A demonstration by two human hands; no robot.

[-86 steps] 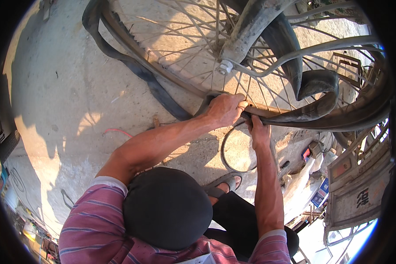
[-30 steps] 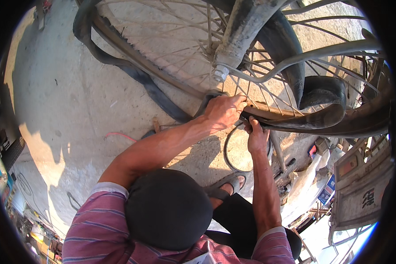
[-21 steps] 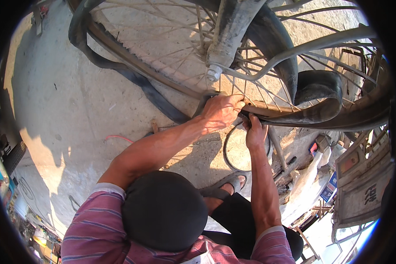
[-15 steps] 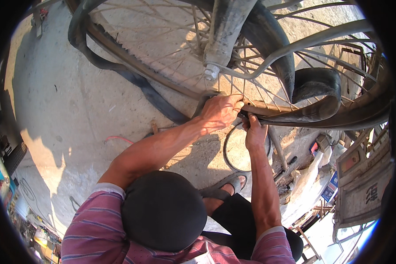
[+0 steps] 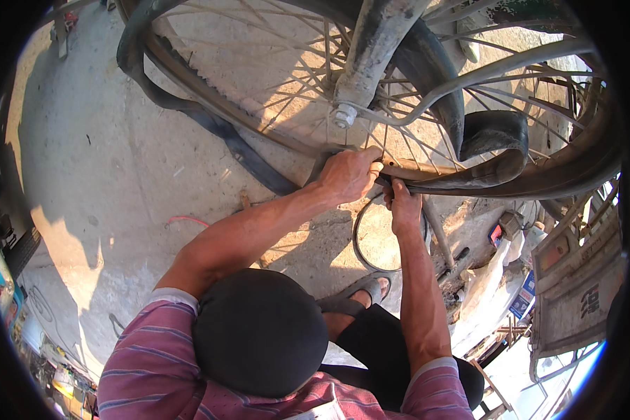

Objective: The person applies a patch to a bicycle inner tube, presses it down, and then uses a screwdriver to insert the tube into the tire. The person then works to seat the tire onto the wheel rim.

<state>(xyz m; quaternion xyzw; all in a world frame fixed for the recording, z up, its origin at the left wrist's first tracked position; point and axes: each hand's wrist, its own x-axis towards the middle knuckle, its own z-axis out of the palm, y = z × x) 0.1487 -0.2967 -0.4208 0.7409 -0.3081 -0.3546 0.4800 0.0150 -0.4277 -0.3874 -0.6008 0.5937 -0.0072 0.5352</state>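
Observation:
A spoked wheel is in front of me, its rusty rim [image 5: 416, 168] passing by both hands. My left hand [image 5: 348, 176] is closed at the rim, fingers curled over the edge of the black tyre [image 5: 563, 180]. Just to its right, my right hand [image 5: 404, 205] grips the tyre from below, thumb up against its edge. A black inner tube [image 5: 241, 150] hangs out of the wheel left of my left hand, and another loop of it [image 5: 495, 133] bulges out on the right. What lies under my left fingers is hidden.
The fork leg [image 5: 374, 56] and axle nut [image 5: 344, 115] stand above my hands. A thin black ring [image 5: 357, 245] lies on the concrete floor below. Tools and white sheeting [image 5: 486, 280] are at right, near a grey metal panel [image 5: 581, 294]. A red strip [image 5: 187, 220] lies left.
The fork and axle have shifted slightly right. The tube loop on the right has moved a little left, and the tyre there sits slightly higher. Both hands keep their grip.

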